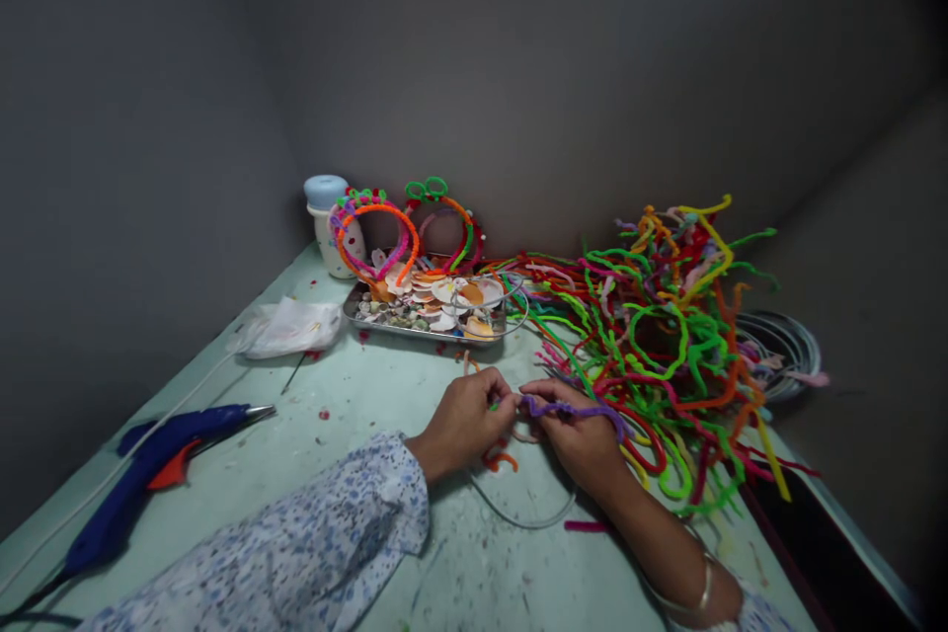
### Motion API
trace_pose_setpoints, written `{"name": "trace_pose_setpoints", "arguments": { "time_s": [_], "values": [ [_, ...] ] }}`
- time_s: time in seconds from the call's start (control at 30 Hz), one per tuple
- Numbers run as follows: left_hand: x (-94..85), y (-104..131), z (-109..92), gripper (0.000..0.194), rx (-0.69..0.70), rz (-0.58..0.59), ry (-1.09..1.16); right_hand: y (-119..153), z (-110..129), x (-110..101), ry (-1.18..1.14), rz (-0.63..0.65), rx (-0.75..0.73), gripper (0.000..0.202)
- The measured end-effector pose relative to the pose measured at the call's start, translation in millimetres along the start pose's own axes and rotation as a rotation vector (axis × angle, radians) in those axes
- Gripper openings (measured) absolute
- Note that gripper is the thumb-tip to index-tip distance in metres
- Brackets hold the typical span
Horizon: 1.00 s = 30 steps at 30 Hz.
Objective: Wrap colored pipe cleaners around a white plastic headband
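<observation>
Purple, fuzzy and kinked, the pipe cleaner (596,412) lies above the pale tabletop (355,533), pinched in the curled fingers of the right hand (582,444), while the fingertips of the left hand (466,420) press together beside its inner end, what is between them being too small to tell. Such fine handling seems to call for light, steady fingertip pressure, so the soft pile isn't crushed and the core bends evenly. Below, a smooth grey wire (518,522) makes a springy curve, contrasting with the tangled, velvety heap of coloured stems (659,341).
</observation>
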State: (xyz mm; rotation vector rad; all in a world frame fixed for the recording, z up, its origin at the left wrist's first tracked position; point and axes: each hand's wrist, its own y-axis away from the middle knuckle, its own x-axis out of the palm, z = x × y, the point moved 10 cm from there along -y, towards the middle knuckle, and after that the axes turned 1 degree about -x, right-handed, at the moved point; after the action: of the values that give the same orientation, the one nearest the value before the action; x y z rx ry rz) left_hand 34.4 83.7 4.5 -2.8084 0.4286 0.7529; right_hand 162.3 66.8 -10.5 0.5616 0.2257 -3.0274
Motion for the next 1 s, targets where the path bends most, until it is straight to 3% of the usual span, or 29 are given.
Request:
{"name": "trace_pose_setpoints", "arguments": {
  "time_s": [0.7,1.0],
  "values": [
    [-4.1,2.5,-4.9,0.010,0.035,-0.049,-0.087,0.2,3.7,-0.6,0.010,-0.007,0.003,0.020],
    [-11.5,3.0,-6.4,0.007,0.060,-0.142,-0.072,-0.1,-2.5,-0.8,-0.075,-0.015,0.024,0.022]
  ]
}}
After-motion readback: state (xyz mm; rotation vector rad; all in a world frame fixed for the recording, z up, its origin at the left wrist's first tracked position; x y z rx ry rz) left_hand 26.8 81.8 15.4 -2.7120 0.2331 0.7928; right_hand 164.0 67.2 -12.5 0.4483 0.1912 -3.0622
